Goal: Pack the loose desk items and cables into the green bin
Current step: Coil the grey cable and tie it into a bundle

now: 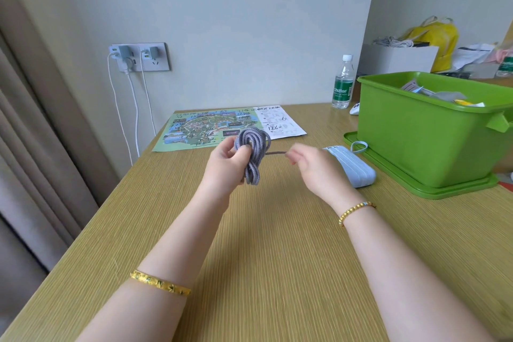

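1. Midway over the desk (277, 272), the left hand (226, 164) grips a coiled grey cable (251, 153).
2. Right hand (313, 166) pinches its loose tail; wrapping it snugly should keep the bundle tidy.
3. Green bin (416, 144) waits at far right.

The free end of the grey cable (251, 157) is hidden inside the blurred fingers of the right hand (311, 166). The green bin (422, 133) is cut off by the right edge, and its contents are only partly seen over the rim. The print on the map (211, 128) cannot be read.
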`<state>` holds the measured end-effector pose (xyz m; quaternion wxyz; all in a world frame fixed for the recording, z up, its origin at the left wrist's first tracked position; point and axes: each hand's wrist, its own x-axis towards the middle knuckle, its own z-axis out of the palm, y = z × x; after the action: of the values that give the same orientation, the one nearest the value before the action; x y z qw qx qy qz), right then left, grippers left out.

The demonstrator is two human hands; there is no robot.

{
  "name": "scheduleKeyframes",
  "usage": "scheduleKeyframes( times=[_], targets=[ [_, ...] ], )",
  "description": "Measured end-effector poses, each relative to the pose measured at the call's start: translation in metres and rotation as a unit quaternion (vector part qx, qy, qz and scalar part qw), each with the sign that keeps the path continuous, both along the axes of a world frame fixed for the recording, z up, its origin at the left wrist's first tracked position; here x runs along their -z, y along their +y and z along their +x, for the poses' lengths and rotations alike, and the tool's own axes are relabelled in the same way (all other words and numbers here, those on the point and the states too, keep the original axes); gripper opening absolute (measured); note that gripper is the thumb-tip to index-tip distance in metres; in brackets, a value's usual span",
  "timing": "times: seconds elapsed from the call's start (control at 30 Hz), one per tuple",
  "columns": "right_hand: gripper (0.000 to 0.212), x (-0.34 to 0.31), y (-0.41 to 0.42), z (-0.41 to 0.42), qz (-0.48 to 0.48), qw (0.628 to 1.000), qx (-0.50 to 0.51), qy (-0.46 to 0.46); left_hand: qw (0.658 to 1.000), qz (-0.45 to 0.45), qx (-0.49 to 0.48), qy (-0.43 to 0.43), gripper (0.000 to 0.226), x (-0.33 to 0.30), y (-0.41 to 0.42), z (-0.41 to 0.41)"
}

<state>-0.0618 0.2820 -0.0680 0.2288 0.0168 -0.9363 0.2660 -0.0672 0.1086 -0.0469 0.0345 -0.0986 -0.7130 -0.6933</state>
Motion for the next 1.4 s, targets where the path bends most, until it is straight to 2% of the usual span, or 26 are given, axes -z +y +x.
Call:
scheduleKeyframes(
  times=[0.07, 0.17, 0.4, 0.47, 0.53, 0.6, 0.7, 0.77, 0.93, 1.03, 1.13, 1.3, 1.4],
  targets=[
    [0.029, -0.003, -0.005, 0.002, 0.025, 1.000, -0.007, 0.011, 0.999, 0.006, -0.036, -0.017, 0.016, 0.003, -0.004, -0.008],
    [0.029, -0.007, -0.014, 0.008, 0.059, 0.998, -0.024, 0.018, 0.997, -0.029, -0.072, -0.028, 0.033, 0.008, -0.011, -0.018],
    [0.030, -0.015, -0.044, 0.031, 0.113, 0.986, -0.125, 0.012, 0.991, -0.078, -0.106, -0.032, 0.015, 0.015, -0.023, -0.033],
    [0.032, -0.018, -0.047, 0.035, 0.131, 0.982, -0.134, 0.015, 0.989, -0.108, -0.105, -0.009, 0.013, 0.017, -0.022, -0.034],
    [0.031, -0.022, -0.044, 0.036, 0.119, 0.985, -0.123, 0.024, 0.978, -0.172, -0.109, 0.049, 0.016, 0.020, -0.018, -0.034],
    [0.024, -0.026, -0.040, 0.036, 0.038, 0.992, -0.120, 0.023, 0.957, -0.252, -0.108, 0.096, 0.020, 0.022, -0.012, -0.031],
    [0.014, -0.033, -0.031, 0.035, -0.172, 0.971, -0.166, -0.015, 0.938, -0.322, -0.077, 0.102, 0.015, 0.021, -0.007, -0.024],
    [0.011, -0.037, -0.025, 0.037, -0.227, 0.950, -0.209, -0.055, 0.924, -0.366, -0.046, 0.097, 0.013, 0.019, -0.005, -0.020],
    [0.016, -0.040, -0.022, 0.041, -0.270, 0.911, -0.300, -0.080, 0.910, -0.399, 0.087, 0.078, 0.019, 0.017, -0.003, -0.009],
    [0.014, -0.038, -0.024, 0.040, -0.225, 0.926, -0.294, -0.072, 0.899, -0.409, 0.140, 0.075, 0.027, 0.016, 0.001, -0.004],
    [0.012, -0.035, -0.025, 0.037, -0.209, 0.940, -0.267, -0.046, 0.887, -0.424, 0.152, 0.104, 0.038, 0.015, 0.002, 0.000],
    [0.012, -0.030, -0.024, 0.030, -0.257, 0.934, -0.246, -0.024, 0.894, -0.370, 0.241, 0.078, 0.031, 0.008, -0.001, 0.009],
    [0.017, -0.023, -0.022, 0.025, -0.207, 0.961, -0.179, -0.042, 0.896, -0.345, 0.273, 0.069, 0.015, 0.007, 0.001, 0.012]
  ],
)
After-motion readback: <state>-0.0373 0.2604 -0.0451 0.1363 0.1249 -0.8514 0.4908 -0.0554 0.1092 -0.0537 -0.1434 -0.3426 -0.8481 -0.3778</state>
